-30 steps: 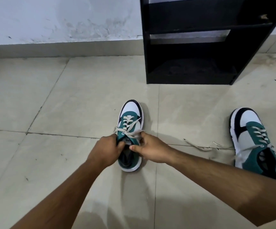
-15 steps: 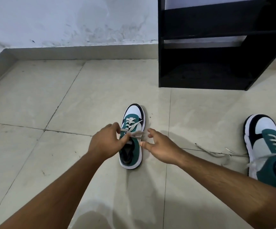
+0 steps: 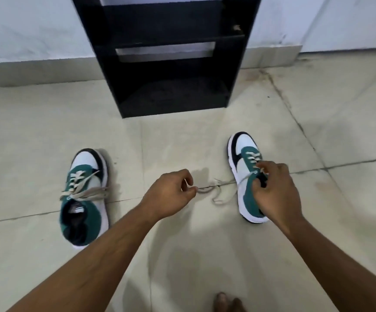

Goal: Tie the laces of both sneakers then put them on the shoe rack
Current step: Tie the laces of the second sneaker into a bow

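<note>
Two green, white and black sneakers stand on the tiled floor, toes toward the wall. The left sneaker (image 3: 85, 194) has its grey laces tied in a bow across the tongue. The right sneaker (image 3: 246, 174) has loose laces (image 3: 218, 194) trailing on the floor to its left. My left hand (image 3: 171, 193) pinches one lace end between the two shoes. My right hand (image 3: 275, 192) rests on the right sneaker and grips the other lace near the eyelets, hiding the shoe's opening. The black shoe rack (image 3: 166, 52) stands against the wall behind, shelves bare.
A white wall with a grey skirting (image 3: 36, 70) runs along the back. Toes of a bare foot (image 3: 227, 302) show at the bottom edge. Cracked tile joints cross the floor at the right.
Both hands left the tied left sneaker and moved right to the other shoe, taking hold of its loose laces. The camera swung right, bringing the rack to the centre.
</note>
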